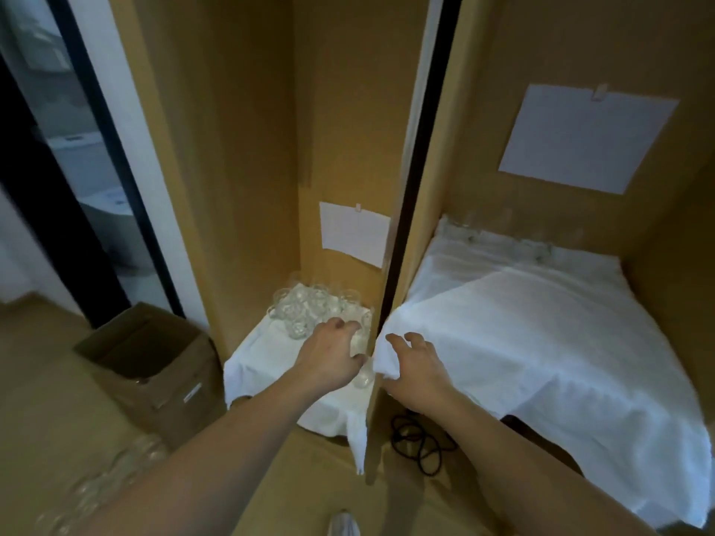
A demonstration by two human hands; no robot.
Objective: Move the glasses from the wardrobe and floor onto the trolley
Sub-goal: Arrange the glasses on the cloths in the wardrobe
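Several clear glasses (309, 307) stand clustered on a white cloth (263, 353) in the wardrobe's left compartment. My left hand (330, 355) reaches in and curls its fingers and thumb round one glass (358, 340) beside the divider. Just below that hand, by the shelf's front edge, stands another glass (363, 377). My right hand (416, 365) rests with loosely bent fingers on the corner of the right compartment's white cloth (522, 342) and holds nothing. More glasses (503, 241) line the back of that compartment. On the floor at lower left are several blurred glasses (100, 485). No trolley is in view.
A vertical wooden divider (390, 265) separates the two compartments, right between my hands. An open cardboard box (147, 353) sits on the floor at left. A black cable (418, 439) lies coiled on the floor under the right shelf. White paper sheets (584, 137) hang on the back walls.
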